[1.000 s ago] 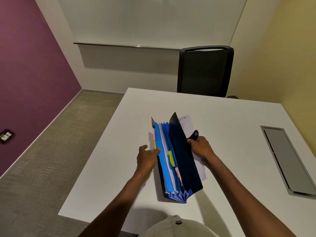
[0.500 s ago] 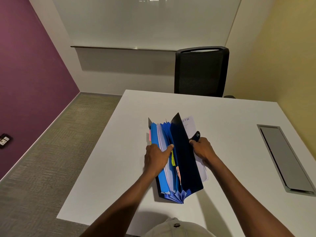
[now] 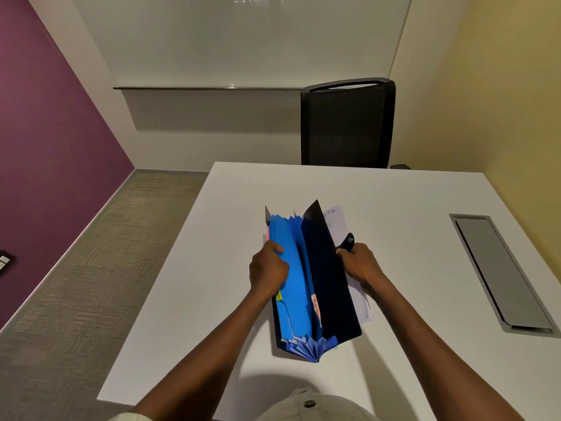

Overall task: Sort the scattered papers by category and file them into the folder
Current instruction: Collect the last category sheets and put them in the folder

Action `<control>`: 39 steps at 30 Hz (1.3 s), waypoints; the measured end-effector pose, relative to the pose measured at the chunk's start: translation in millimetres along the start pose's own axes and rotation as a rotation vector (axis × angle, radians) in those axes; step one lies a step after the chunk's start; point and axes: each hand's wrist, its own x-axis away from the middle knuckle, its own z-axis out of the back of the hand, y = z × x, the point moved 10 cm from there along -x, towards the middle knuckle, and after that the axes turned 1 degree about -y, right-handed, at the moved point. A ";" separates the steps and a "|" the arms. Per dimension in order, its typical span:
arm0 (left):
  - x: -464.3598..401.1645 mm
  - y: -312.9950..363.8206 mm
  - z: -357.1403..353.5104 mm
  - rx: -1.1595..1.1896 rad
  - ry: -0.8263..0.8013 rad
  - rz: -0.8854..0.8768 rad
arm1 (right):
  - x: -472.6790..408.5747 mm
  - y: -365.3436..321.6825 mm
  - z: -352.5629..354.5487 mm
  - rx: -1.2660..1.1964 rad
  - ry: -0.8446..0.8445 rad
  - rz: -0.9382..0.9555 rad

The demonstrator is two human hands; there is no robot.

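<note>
White table (image 3: 394, 208) bearing the blue expanding folder (image 3: 296, 278) at centre. The left hand (image 3: 267, 273) has moved from the folder's outer edge onto the dividers, fingers curled, parting a pocket for filing; the right hand (image 3: 361, 264) grips the dark flap (image 3: 326, 268). Paper (image 3: 337, 221) beneath the flap shows "RTS"; tab labels illegible.

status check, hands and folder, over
Left hand parting blue dividers in the open accordion folder. Right hand holding back the dark flap. One paper lies under the flap on the table. Nothing blocking.
</note>
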 end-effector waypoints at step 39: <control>-15.2 42.2 -45.6 -0.377 -0.202 -0.246 | 118.4 -178.7 136.9 0.217 0.675 0.901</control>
